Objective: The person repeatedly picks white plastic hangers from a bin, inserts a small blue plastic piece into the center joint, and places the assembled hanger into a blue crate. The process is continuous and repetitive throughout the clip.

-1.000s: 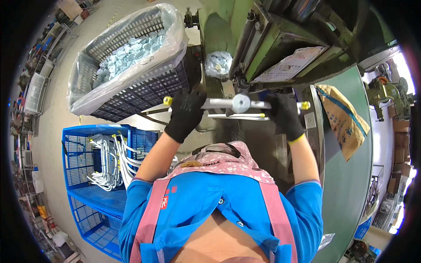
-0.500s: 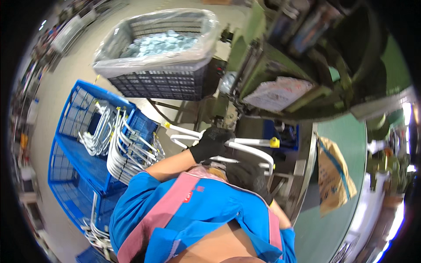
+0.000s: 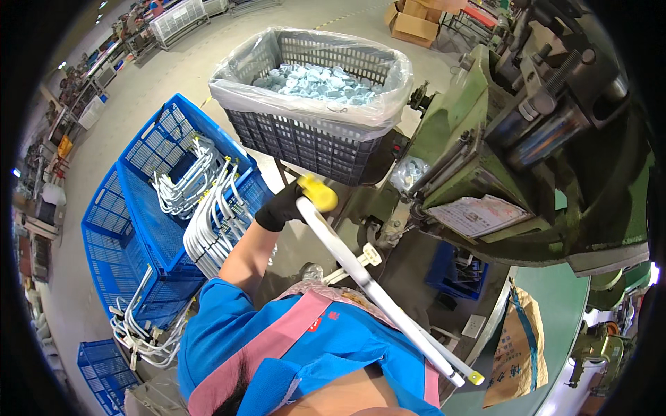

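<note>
My left hand [image 3: 281,209], in a black glove, grips the upper end of a bent white metal tube [image 3: 361,277], beside a yellow end fitting [image 3: 318,193]. From there the tube slants down across my chest to the lower right, where two white legs run side by side; one carries a small yellow tip [image 3: 476,378]. A cream plastic piece [image 3: 372,255] sits against the middle of the tube. My right hand does not show. To the left of my left arm, a blue crate [image 3: 182,239] holds several similar bent white tubes [image 3: 211,229].
Ahead stands a black plastic basket [image 3: 298,142] lined with clear film, full of pale blue-grey pieces [image 3: 326,84]. A green machine [image 3: 479,166] rises at the right, with a blue bin [image 3: 451,270] below it. A brown paper sack [image 3: 515,347] lies on a green surface [image 3: 562,312].
The white tube has swung from lying crosswise ahead of me to a steep slant. My left hand has moved left; my right hand has left the view. The whole view has shifted.
</note>
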The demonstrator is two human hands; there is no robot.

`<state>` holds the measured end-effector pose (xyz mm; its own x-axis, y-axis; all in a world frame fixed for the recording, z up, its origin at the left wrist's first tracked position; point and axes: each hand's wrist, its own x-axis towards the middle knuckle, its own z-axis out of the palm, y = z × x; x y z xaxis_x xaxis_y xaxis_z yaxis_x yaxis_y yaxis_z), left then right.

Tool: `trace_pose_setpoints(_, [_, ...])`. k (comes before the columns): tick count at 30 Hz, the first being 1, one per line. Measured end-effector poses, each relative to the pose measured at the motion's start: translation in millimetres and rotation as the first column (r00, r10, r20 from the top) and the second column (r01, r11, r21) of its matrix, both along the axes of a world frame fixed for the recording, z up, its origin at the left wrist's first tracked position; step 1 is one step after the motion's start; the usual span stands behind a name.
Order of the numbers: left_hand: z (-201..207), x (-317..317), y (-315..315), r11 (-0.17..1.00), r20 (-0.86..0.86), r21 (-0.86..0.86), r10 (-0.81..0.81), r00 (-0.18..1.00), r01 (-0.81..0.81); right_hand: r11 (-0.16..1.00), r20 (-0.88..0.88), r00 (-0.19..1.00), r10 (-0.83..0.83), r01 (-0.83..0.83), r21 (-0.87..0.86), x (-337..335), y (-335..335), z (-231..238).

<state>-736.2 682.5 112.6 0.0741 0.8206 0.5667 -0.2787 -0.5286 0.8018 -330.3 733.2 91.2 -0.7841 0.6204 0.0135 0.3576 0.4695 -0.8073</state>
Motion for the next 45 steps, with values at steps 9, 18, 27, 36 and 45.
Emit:
trace_pose_setpoints(9, [-40.7, -77.7, -32.9, 0.55, -0.859, -0.117, 0.362, 0.362, -0.827, 0.998, -0.024, 0.999, 0.028, -0.029, -0.052, -37.2, 8.5, -0.8])
trace_pose_setpoints(18, [78.8, -143.6, 33.1, 0.448, -0.732, -0.061, 0.588, 0.345, -0.892, 0.987, -0.078, 0.997, -0.017, 0.004, -0.159, -74.4, 19.0, 1.5])
trace_pose_setpoints(27, [22.5, -237.5, 232.2, 0.671, -0.937, -0.104, 0.182, 0.299, -0.734, 0.982, 0.037, 0.981, -0.188, 0.187, 0.017, -93.0, 11.1, 5.3])
trace_pose_setpoints(36, [-55.4, -286.9, 295.6, 0.759, -0.975, -0.22, -0.188, 0.117, -0.612, 0.902, 0.414, 0.816, -0.404, 0.281, 0.326, -55.8, -41.2, -14.1])
trace_pose_setpoints(45, [-22.5, -279.3, 293.5, 0.609, -0.526, -0.548, 0.282, 0.802, -0.573, 0.868, 0.482, 0.725, -0.492, 0.364, 0.339, -56.5, -59.0, -30.4])
